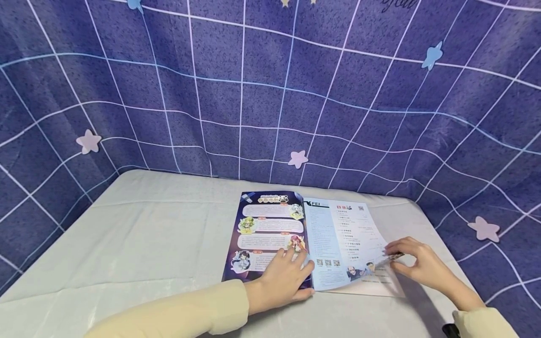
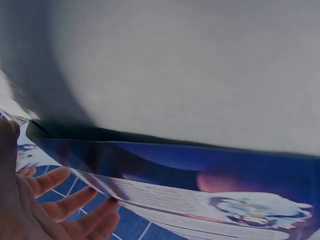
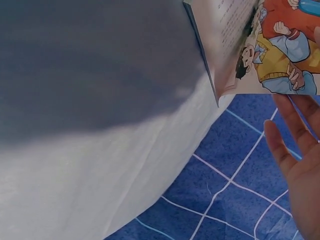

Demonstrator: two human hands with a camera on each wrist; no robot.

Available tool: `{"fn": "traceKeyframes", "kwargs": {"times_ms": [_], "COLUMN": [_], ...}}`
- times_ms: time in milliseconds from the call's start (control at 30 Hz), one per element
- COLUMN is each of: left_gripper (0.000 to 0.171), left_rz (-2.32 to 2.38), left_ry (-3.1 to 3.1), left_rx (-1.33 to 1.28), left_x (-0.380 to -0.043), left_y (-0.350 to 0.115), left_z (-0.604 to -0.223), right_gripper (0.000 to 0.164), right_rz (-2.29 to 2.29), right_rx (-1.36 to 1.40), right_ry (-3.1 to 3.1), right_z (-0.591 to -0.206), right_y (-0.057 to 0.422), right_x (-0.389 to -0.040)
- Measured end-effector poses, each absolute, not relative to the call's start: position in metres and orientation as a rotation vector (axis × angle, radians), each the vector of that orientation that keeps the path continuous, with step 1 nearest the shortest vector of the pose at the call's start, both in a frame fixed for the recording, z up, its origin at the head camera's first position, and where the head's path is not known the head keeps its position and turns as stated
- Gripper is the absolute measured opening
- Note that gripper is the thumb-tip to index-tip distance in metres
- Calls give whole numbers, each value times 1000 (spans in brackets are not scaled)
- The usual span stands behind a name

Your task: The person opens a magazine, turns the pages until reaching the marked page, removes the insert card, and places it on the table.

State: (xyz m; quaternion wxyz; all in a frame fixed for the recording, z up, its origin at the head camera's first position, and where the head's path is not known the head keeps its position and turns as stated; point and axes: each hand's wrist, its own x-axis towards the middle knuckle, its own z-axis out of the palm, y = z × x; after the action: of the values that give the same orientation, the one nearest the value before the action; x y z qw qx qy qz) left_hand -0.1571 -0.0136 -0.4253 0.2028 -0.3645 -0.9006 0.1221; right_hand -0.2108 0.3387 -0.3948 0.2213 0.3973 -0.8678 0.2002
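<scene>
An open magazine (image 1: 270,213) lies on the pale cloth, with a dark blue page of cartoon figures on its left side and a light contents page (image 1: 355,230) on its right. My left hand (image 1: 282,277) rests with spread fingers on the lower part of the left page, close to the fold; in the left wrist view its fingers (image 2: 55,181) touch the page. At the lower right corner, my right hand (image 1: 416,263) pinches the outer edge of the contents page, which bends up off the page beneath. A colourful drawing (image 3: 277,55) shows on the raised leaf in the right wrist view.
A pale cloth (image 1: 139,234) covers the table under the magazine. Behind and at both sides hangs a dark blue curtain (image 1: 262,103) with a white grid and stars. A small black object (image 1: 451,330) shows by the right sleeve.
</scene>
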Motion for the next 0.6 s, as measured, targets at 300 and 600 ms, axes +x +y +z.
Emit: {"fn": "traceKeyframes", "kwargs": {"times_ms": [300,600], "left_gripper": [59,63], "left_rz": [388,411], "left_ry": [-2549,-2565], "left_rx": [-999,-982], "left_x": [-159,-160], "left_y": [-2,4], "left_z": [-425,-427], "right_gripper": [32,30], "right_rz": [548,554], "right_rx": [1095,1105], "right_ry": [-2391,-2357], "right_z": [-391,-383], "right_y": [336,332], "right_x": [-214,-217]}}
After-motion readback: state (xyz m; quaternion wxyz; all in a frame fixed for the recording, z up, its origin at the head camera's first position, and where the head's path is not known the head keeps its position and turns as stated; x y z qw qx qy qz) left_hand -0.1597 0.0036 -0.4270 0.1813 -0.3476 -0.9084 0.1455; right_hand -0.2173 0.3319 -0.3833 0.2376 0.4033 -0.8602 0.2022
